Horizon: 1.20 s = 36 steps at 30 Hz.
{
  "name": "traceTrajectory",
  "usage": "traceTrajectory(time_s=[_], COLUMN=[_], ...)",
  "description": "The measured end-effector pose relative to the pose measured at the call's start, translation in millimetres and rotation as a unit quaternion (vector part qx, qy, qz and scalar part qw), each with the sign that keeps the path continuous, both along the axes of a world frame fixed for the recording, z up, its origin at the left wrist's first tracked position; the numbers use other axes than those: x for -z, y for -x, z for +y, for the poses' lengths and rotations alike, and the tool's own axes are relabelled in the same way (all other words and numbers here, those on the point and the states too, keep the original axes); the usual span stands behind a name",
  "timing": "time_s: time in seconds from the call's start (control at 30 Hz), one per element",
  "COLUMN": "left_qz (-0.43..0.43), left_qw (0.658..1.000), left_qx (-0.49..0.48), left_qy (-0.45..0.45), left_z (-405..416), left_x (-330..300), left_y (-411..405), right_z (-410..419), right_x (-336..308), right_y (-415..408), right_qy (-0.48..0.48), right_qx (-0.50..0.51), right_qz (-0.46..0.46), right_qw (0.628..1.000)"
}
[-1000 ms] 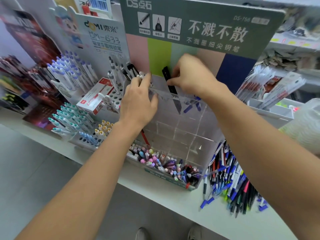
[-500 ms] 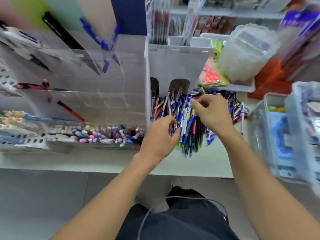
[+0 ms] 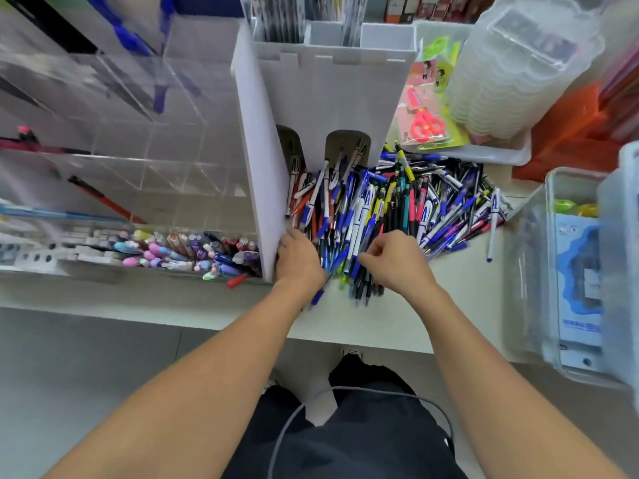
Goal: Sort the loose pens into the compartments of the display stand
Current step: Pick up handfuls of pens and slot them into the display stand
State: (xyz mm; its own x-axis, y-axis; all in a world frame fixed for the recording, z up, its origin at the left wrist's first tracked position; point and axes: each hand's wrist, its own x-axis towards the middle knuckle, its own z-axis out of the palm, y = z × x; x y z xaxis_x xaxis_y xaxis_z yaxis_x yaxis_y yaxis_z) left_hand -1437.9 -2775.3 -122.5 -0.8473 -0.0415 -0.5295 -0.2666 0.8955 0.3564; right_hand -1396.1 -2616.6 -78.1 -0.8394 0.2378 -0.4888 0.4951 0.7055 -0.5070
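Beside white stand wall (image 3: pixel 256 160), left hand (image 3: pixel 299 255) curls fingers into loose pens (image 3: pixel 390 202); right hand (image 3: pixel 397 261) pinches pens at pile's near edge; bare surface (image 3: pixel 397 323) below.

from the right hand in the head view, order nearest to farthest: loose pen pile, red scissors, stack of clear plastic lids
1. loose pen pile: right under the right hand.
2. red scissors: beyond the pile, in its packet.
3. stack of clear plastic lids: farthest, back right.

Both hands in loose pen pile (image 3: pixel 387 202), left hand (image 3: pixel 298 255), right hand (image 3: pixel 397 261), beside white stand (image 3: pixel 328 95)
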Motion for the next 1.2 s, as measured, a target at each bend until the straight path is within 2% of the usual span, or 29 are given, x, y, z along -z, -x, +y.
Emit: traceTrajectory(time_s=[0.2,0.27,0.33,0.4,0.53,0.73,0.93,1.2], left_qz=[-0.018,-0.016,-0.005,0.003,-0.007,-0.044,-0.012,-0.05], left_qw=[0.999,0.998,0.998,0.998,0.999,0.996,0.997,0.997], left_qx=[-0.034,-0.036,-0.037,-0.035,-0.028,-0.018,-0.035,-0.001], left_qy=[-0.032,-0.047,-0.056,-0.053,-0.046,-0.076,-0.065,-0.059], left_z=[-2,-4,-5,-3,-3,-13,1,-4], left_x=[11,13,15,17,20,18,22,9], left_y=[-1,0,1,2,5,13,9,21], right_z=[0,-5,-20,-37,-56,-65,-51,-9], right_x=[7,10,16,32,57,61,50,40], right_y=[2,-2,-8,-15,-27,-40,-43,-58], right_qy=[0.002,0.012,0.045,0.088,0.119,0.157,0.121,0.118], right_qx=[-0.017,-0.034,-0.054,-0.029,0.077,0.164,0.138,0.156], right_qz=[-0.031,-0.073,-0.154,-0.18,-0.085,0.032,0.025,0.026], right_qw=[0.999,0.997,0.986,0.979,0.986,0.973,0.983,0.98])
